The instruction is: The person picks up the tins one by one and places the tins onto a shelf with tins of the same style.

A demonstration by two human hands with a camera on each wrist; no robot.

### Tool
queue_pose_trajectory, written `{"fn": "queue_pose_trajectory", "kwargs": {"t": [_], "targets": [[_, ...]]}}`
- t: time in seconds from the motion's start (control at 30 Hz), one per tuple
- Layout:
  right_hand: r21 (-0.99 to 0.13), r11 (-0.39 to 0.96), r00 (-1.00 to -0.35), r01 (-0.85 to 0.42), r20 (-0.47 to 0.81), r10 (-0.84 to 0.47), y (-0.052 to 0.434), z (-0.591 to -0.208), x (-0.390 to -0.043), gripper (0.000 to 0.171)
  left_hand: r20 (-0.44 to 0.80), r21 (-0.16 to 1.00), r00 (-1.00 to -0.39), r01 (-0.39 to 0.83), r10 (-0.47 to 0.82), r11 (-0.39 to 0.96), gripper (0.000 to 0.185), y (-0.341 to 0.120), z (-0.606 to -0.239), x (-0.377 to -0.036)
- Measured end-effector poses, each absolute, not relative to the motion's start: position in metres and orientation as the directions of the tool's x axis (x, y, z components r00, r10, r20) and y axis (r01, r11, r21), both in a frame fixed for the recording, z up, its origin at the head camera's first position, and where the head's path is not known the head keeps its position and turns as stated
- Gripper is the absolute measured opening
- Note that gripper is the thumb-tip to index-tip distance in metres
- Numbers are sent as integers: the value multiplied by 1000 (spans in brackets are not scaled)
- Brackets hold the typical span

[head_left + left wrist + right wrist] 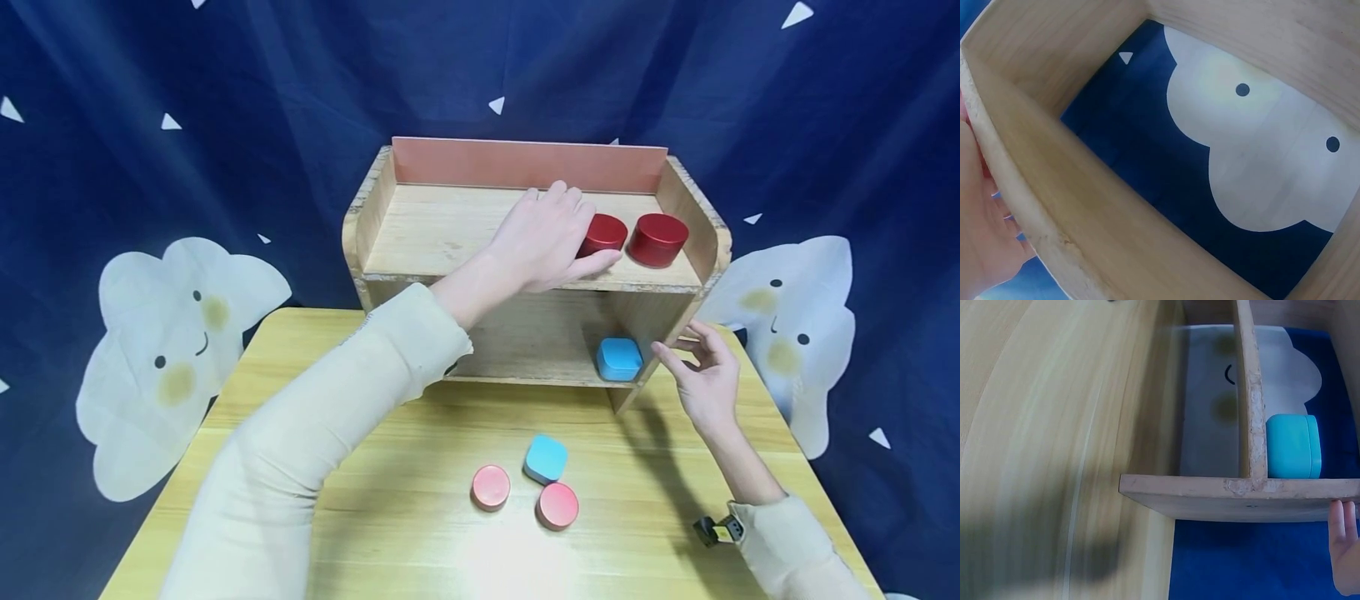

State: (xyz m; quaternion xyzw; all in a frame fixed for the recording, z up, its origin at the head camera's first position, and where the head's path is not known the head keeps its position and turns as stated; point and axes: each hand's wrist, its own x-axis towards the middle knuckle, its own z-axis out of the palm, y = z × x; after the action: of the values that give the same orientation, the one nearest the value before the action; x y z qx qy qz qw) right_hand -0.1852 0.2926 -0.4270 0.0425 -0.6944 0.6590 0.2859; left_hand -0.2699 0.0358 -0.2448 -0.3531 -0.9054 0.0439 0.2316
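Wooden shelf [693,225] stands on the counter [390,500] and holds two dark red round tins on its top level: your left hand [543,237] is curled round the nearer tin [603,233] with the thumb along its front, the other red tin [657,239] just beside it, and a blue square tin [618,358] sits in the lower compartment. Your right hand [701,375] hangs with fingers relaxed and apart by the shelf's lower right edge, holding nothing. Only the head view shows the second blue tin [545,458] and two pink round tins [491,487] on the counter; the left wrist view gives only shelf wood, backdrop and a sliver of palm.
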Motion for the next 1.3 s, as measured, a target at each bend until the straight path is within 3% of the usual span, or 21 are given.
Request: {"fn": "queue_pose_trajectory", "kwargs": {"t": [0.7,1.13,1.3], "targets": [[-898,123,-836,-421,438,330,292,-426,-185,50,358,-206,-697,590,622,780,84,31,-244,-268],[-897,139,-837,-419,441,323,292,-426,-185,51,406,-144,-703,582,584,800,82,-3,-249,-255],[-898,138,-837,-417,439,326,292,-427,-185,49,443,-116,-678,606,587,787,75,-15,-254,-249]]}}
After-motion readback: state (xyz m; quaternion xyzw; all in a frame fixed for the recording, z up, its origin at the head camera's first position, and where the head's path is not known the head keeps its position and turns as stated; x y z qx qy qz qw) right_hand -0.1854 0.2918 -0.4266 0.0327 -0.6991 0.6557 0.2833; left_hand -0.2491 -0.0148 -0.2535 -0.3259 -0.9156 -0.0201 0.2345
